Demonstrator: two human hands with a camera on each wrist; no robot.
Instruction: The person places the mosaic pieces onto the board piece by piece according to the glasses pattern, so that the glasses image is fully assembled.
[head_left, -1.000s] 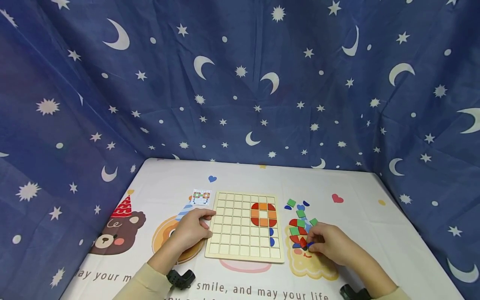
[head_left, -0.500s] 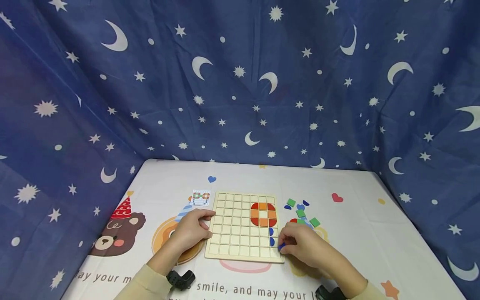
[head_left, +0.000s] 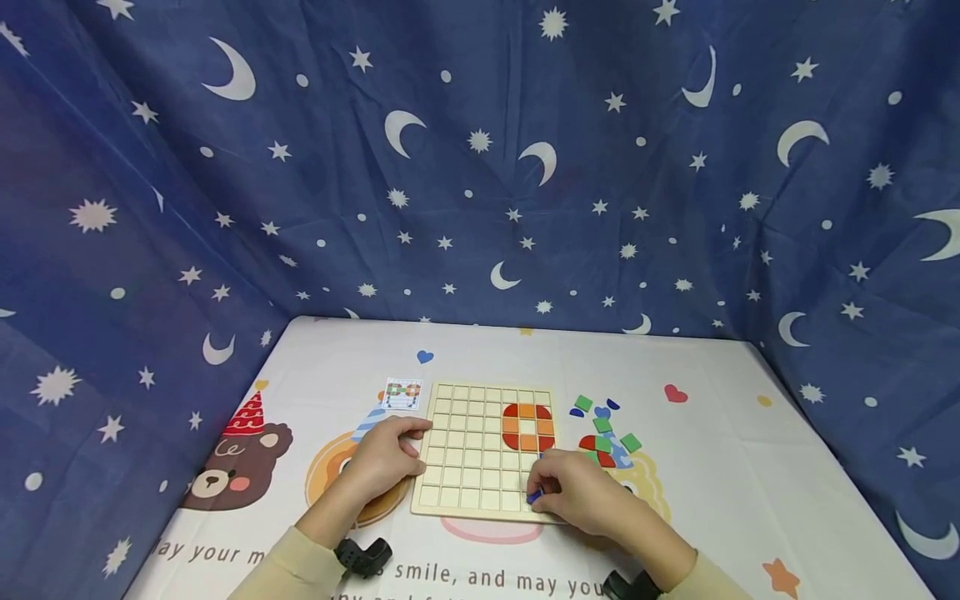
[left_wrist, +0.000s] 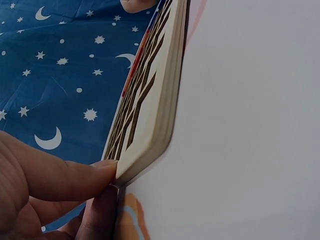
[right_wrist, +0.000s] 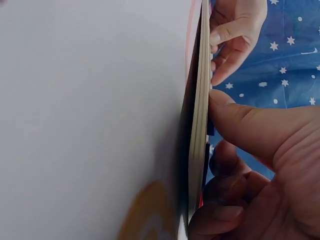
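On one grid board [head_left: 480, 450], right hand [head_left: 581, 498] pinches one blue piece [head_left: 534, 497]; left hand [head_left: 386, 458] presses its edge, fingers relaxed.

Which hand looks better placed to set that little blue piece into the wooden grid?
The right hand: it already pinches the blue piece over the grid board's near right cells. The left hand only rests on the board's left edge, probably steadying it.

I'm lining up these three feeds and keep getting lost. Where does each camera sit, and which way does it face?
Head: above, looking forward and down at the wooden grid board; both hands and sleeves show.
Left wrist: low beside the left hand, looking along the board's edge.
Right wrist: low beside the right hand, facing the opposite hand.
All three share the board.
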